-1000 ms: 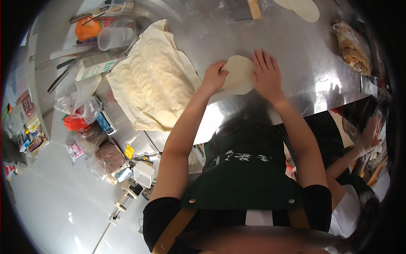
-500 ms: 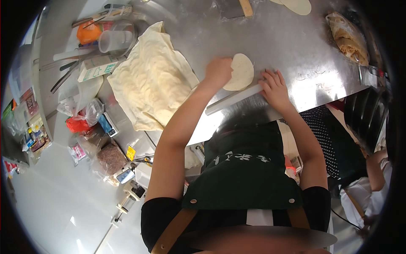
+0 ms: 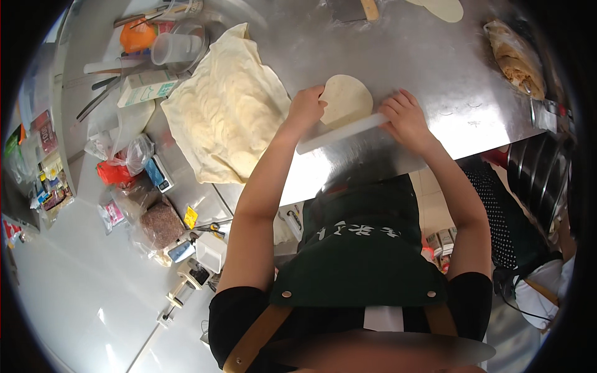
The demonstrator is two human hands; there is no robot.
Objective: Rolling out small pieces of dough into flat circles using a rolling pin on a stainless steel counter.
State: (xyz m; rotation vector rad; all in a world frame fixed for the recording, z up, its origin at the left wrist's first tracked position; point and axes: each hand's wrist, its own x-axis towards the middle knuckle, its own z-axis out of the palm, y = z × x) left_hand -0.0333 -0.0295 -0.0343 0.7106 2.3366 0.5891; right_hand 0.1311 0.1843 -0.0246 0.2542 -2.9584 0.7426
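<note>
In the head view, a thin, pale dough disc lies on the steel bench in front of the person, between the two hands. The left hand has its fingers curled and pinches the disc's left edge. The right hand grasps the right end of a white rolling pin, which slants along the disc's near edge; its left end is bare, and whether it overlaps the dough is hard to tell. Left of the disc spreads a rumpled cream sheet, with a carton and a clear plastic tub beyond it. More pale discs lie at the far edge, and a filled plastic bag rests far right.
</note>
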